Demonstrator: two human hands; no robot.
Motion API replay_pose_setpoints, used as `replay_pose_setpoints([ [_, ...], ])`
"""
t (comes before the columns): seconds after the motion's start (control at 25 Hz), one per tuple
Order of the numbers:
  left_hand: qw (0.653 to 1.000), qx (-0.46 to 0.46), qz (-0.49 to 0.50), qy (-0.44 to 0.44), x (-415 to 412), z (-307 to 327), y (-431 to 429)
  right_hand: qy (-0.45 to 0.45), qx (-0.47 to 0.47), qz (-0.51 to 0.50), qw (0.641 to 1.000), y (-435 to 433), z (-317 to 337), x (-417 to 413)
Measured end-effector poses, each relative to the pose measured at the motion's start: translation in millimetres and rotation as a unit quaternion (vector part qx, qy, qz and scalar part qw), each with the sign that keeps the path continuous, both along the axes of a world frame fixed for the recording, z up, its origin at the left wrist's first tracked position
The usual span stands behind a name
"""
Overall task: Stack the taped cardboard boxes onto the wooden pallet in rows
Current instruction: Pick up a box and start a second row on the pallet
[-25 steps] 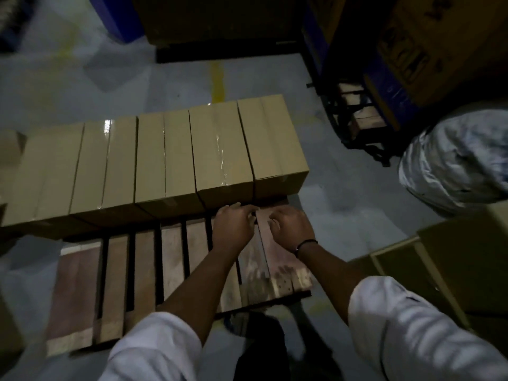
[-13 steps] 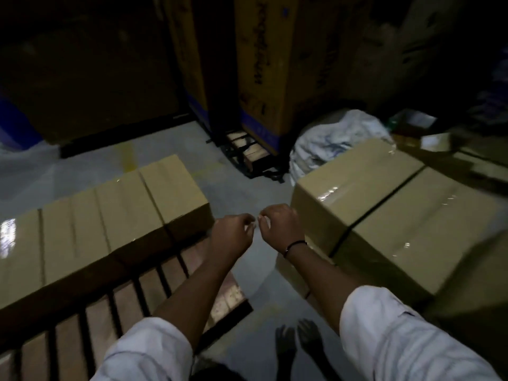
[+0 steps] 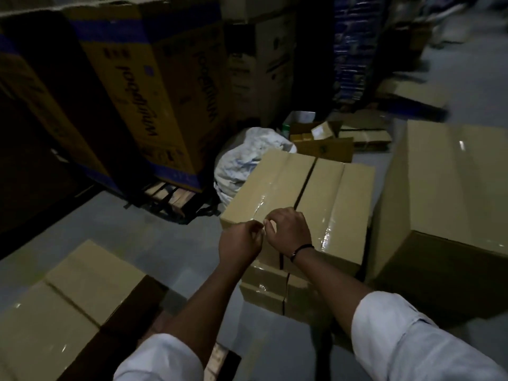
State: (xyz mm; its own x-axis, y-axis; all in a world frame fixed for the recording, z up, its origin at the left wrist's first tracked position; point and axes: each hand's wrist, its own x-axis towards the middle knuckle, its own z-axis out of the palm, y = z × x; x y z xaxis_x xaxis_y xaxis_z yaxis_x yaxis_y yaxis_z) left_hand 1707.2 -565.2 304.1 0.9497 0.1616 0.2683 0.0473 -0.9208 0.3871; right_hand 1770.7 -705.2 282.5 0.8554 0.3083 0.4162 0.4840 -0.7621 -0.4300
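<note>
Both hands [image 3: 265,236] (empty) over taped box [image 3: 299,196].

Glossy clear tape [image 3: 264,203] is shining on the matt brown cardboard box [image 3: 277,185] just beyond the fingers [image 3: 270,220]; white cloth sleeves [image 3: 412,342] are looking soft and creased.

Two taped cardboard boxes [image 3: 302,199] sit side by side, touching along a dark seam, on top of a lower layer of boxes [image 3: 270,288] that rests on the grey floor; clear glossy tape runs along each top. Left of this stack and well apart from it, more taped boxes [image 3: 66,306] lie in a row on the wooden pallet [image 3: 217,358], whose corner shows just beside them.
</note>
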Motion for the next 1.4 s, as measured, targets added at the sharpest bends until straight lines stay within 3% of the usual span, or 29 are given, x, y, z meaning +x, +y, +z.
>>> replay_pose_setpoints([
  [0.2, 0.989, -0.107, -0.094, -0.042, 56, 17, -38, -0.03, 0.013, -0.114, 0.993, -54, 31, 27],
  [0.44, 0.959, -0.171, -0.224, -0.043, 93, 47, -131, -0.07, 0.031, -0.242, 0.967, -152, 79, 34],
  [0.68, 0.934, -0.201, -0.294, -0.026, 121, 61, -232, -0.017, 0.026, -0.321, 0.947, -255, 97, 46],
  [0.88, 0.933, -0.182, -0.309, -0.013, 146, 63, -312, 0.088, -0.016, -0.365, 0.927, -342, 88, 59],
  [1.2, 0.96, -0.079, -0.265, 0.045, 192, 55, -384, 0.15, -0.071, -0.392, 0.905, -436, 81, 105],
  [1.4, 0.964, -0.04, -0.247, 0.087, 214, 52, -402, 0.219, -0.068, -0.353, 0.907, -464, 85, 130],
])
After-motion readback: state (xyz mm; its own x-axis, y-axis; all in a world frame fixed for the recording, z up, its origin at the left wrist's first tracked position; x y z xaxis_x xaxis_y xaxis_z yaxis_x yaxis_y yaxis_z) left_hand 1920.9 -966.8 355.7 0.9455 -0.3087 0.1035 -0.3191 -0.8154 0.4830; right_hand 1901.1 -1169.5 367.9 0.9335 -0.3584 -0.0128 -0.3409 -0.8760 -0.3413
